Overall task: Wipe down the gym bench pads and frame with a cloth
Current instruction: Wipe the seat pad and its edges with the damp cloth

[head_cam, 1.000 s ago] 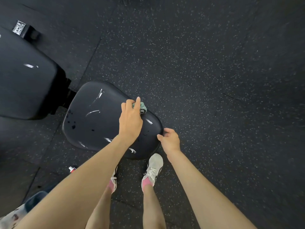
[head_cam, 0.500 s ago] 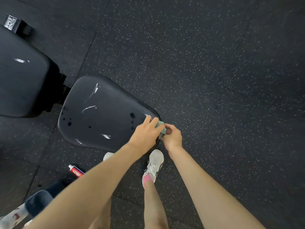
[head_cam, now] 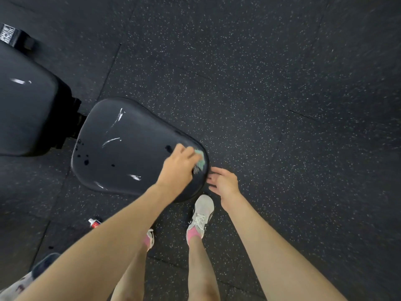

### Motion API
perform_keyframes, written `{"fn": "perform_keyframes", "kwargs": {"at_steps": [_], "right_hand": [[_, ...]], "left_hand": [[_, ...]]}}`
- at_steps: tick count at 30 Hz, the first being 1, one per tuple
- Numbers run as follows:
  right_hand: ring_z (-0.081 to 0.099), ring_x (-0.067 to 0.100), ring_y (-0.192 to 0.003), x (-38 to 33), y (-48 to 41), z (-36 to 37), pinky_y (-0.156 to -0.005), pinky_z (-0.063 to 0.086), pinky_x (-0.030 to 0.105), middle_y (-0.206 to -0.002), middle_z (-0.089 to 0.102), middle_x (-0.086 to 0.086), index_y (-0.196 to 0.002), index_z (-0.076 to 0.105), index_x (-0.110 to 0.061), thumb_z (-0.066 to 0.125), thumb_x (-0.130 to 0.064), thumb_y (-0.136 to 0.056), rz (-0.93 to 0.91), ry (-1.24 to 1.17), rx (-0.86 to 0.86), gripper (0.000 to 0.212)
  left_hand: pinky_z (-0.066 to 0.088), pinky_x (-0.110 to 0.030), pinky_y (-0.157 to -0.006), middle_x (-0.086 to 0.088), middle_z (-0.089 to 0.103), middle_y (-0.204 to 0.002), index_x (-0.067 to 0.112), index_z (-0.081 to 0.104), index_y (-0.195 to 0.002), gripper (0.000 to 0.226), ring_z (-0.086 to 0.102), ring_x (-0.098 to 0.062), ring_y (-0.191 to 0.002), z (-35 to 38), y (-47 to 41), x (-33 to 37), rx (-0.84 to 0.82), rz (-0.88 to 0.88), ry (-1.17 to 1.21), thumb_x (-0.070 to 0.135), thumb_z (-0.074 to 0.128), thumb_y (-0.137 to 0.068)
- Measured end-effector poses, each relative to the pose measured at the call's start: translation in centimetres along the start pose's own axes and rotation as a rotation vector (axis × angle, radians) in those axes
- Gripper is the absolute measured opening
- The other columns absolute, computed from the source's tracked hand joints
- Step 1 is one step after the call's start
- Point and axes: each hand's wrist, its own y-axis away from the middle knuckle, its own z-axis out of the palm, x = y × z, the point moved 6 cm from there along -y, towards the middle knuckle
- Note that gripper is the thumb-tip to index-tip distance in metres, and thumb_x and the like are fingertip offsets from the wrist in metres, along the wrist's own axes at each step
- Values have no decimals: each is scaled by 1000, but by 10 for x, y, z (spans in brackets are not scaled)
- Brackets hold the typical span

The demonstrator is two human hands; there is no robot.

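Observation:
The black seat pad of the gym bench lies below me, with dark wet spots near its left end. My left hand holds a small teal cloth against the pad's narrow right end. My right hand hovers just off that end, fingers spread and relaxed, holding nothing. The larger back pad sits at the left, joined to the seat by a black frame bracket.
Black speckled rubber floor tiles surround the bench. A small red and white tube lies on the floor below the seat. My white shoes stand close to the seat's near end. A frame foot with a label shows at top left.
My right hand has let go of the cloth and drawn back from the pad's end. My left hand has slid the cloth back onto the pad's right end.

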Motion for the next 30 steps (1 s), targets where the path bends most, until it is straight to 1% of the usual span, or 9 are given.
{"fn": "perform_keyframes", "kwargs": {"at_steps": [3,7,13,16,20,22,24,28,30], "right_hand": [[63,19,-86,4,7,0,-87,51,37,-105,67,14,-115,61,-9,40,6,-92,1,-24,-18,34],[63,20,-87,8,8,2,-82,51,33,-105,66,14,-121,59,-8,34,8,-93,6,-54,-15,40],[63,23,-94,8,8,3,-88,49,36,-105,64,12,-125,58,-6,30,7,-95,16,-37,-22,43],[62,30,-107,9,12,2,-93,48,39,-116,63,18,-126,57,-3,32,3,-97,15,-65,-32,39],[63,26,-95,11,14,5,-91,50,40,-112,66,17,-109,63,-9,44,-9,-98,4,-125,-13,22],[64,26,-95,13,14,6,-90,51,40,-109,66,16,-106,63,-11,45,-10,-97,6,-110,13,20],[64,25,-95,15,15,8,-88,51,39,-107,67,15,-113,61,-13,43,-7,-97,-5,-44,28,25],[65,23,-88,21,16,15,-86,52,42,-110,68,13,-124,56,-16,51,-8,-96,-28,80,58,30],[66,22,-85,24,15,18,-88,53,42,-110,68,12,-130,54,-15,57,-10,-94,-32,107,81,36]], "left_hand": [[44,-23,-36,0,60,-83,13,71,-92,49,36,-18,-83,15,33,22,-135,228,-19,-8,75,-48],[43,-23,-38,2,59,-81,17,71,-91,49,40,-18,-83,13,24,21,-208,444,-149,-1,79,-47],[30,-23,-42,-7,58,-89,9,70,-94,44,41,-25,-87,2,-32,-1,-102,85,-124,-15,66,-57],[33,-23,-40,-6,57,-88,10,68,-92,45,43,-25,-87,3,-14,11,-104,163,-129,-11,71,-52],[37,-20,-38,2,58,-83,19,71,-91,47,36,-18,-83,15,49,24,-250,418,-134,3,79,-47],[38,-21,-39,4,58,-82,23,72,-90,48,38,-17,-81,20,67,18,-301,454,-189,7,81,-46],[37,-21,-39,1,58,-84,22,72,-93,52,39,-17,-83,12,61,11,-289,396,-134,3,81,-45],[44,-31,-52,-14,55,-103,12,67,-112,52,38,-25,-100,-3,27,-15,-248,178,-40,-7,67,-64],[47,-33,-47,-15,57,-95,11,70,-104,53,36,-24,-92,-16,11,-32,-118,67,18,-12,69,-56]]}}
